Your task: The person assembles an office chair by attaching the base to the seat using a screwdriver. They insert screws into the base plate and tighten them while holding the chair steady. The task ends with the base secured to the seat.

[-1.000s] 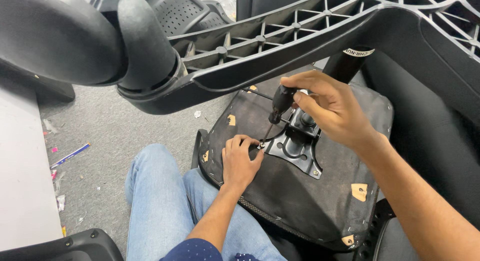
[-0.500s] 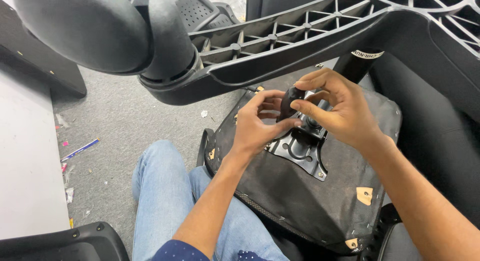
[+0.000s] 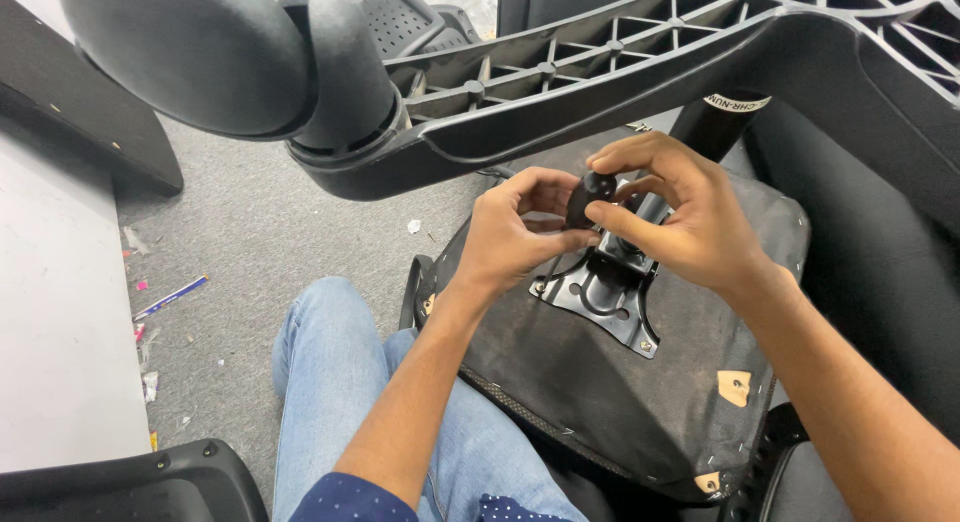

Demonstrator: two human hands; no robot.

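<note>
An upturned office chair seat point(image 3: 600, 402) with black fabric underside lies across my lap. A black metal mounting plate point(image 3: 600, 297) is fixed to its middle. Above the plate a black screwdriver handle point(image 3: 590, 197) stands upright. My right hand point(image 3: 690, 227) grips that handle from the right, fingers curled over its top. My left hand point(image 3: 515, 232) holds the same handle from the left, fingertips pinching it. The tool's tip is hidden behind my hands.
A black star-shaped chair base point(image 3: 600, 77) with a caster wheel point(image 3: 230, 62) hangs overhead. A gas-lift cylinder point(image 3: 725, 127) rises behind my hands. Grey carpet point(image 3: 250, 252) with scattered scraps lies left, beside a white board point(image 3: 50, 322). A black plastic part point(image 3: 130, 487) sits bottom left.
My left hand rose from the mounting plate up to the screwdriver handle and now holds it together with my right hand. The view shifted slightly.
</note>
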